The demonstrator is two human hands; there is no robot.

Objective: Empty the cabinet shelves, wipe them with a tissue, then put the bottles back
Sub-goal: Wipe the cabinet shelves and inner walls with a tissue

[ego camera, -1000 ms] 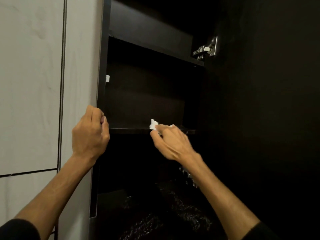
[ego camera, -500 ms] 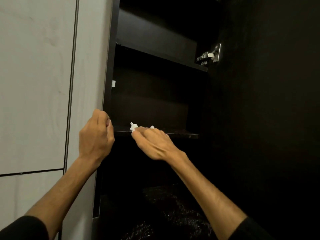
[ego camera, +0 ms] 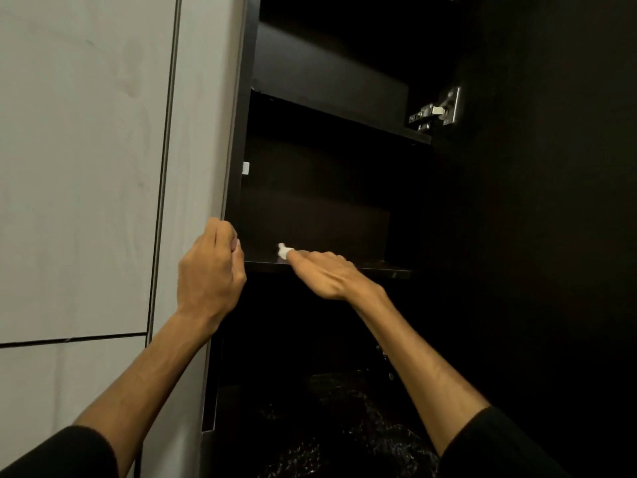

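Note:
A dark cabinet stands open in front of me. Its middle shelf [ego camera: 382, 270] is bare of bottles. My right hand [ego camera: 324, 274] lies flat on the shelf's front part and presses a small white tissue [ego camera: 283, 251] under its fingertips, near the shelf's left half. My left hand [ego camera: 210, 267] is curled around the cabinet's left front edge [ego camera: 231, 188] at shelf height. A second shelf [ego camera: 344, 119] above is also bare. No bottles are in view.
The open dark door [ego camera: 551, 201] fills the right side, with a metal hinge [ego camera: 436, 112] at its upper inner edge. Pale wall panels [ego camera: 86, 167] lie to the left. A dark speckled surface [ego camera: 337, 426] shows below the shelves.
My right hand slid the tissue leftward along the shelf, then stretched out flatter. The view shifted slightly, and my left hand kept its hold on the cabinet edge.

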